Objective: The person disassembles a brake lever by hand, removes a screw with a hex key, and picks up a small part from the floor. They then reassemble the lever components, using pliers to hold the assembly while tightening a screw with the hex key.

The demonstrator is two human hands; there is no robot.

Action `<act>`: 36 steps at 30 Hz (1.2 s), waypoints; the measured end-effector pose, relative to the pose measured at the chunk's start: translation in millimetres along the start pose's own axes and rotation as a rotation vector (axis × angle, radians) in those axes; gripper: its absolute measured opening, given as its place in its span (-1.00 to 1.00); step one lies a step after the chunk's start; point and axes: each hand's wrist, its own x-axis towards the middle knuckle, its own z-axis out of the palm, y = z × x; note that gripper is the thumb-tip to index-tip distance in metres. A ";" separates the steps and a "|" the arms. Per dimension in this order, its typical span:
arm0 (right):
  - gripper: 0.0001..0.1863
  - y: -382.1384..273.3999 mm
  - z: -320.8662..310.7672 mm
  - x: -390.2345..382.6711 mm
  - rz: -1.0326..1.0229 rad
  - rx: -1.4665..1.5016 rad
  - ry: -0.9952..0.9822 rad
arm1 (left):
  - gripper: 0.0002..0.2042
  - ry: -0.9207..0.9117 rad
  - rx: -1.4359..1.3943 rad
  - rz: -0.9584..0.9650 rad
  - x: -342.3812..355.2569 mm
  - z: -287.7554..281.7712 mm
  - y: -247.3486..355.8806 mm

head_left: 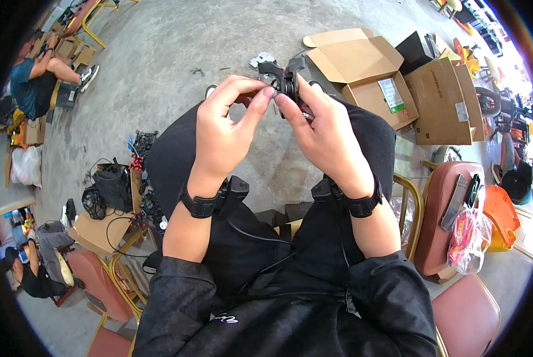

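Note:
Both of my hands grip a small black mechanical part [289, 80] above my knees. My left hand [231, 119] has its thumb and index finger pinched at the left side of the part, near a small piece that I cannot make out. My right hand [326, 131] wraps round the right side, its thumb pressed low on the part, next to my left fingertips. Just beyond the part a light grey object [263, 58] shows, too small to tell. Black straps with small devices sit on both my wrists.
Open cardboard boxes [439, 101] lie front right. Chairs stand beside me, one holding phones and bags [469, 238]. Black bags and cables [108, 187] are at left. Other people [43, 80] sit at the left edge; bikes and gear [505, 113] line the right.

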 end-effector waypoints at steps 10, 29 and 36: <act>-0.53 -1.3 -1.3 0.6 0.020 -0.013 -0.010 | -0.83 0.018 0.167 0.189 -0.1 2.3 4.6; -0.75 1.1 -15.7 4.8 0.199 0.165 0.133 | -0.84 0.068 -0.303 -0.206 5.4 -2.9 4.4; -0.71 4.9 -10.6 7.2 0.161 0.182 0.151 | -0.85 0.071 -0.261 -0.129 4.2 -7.2 2.1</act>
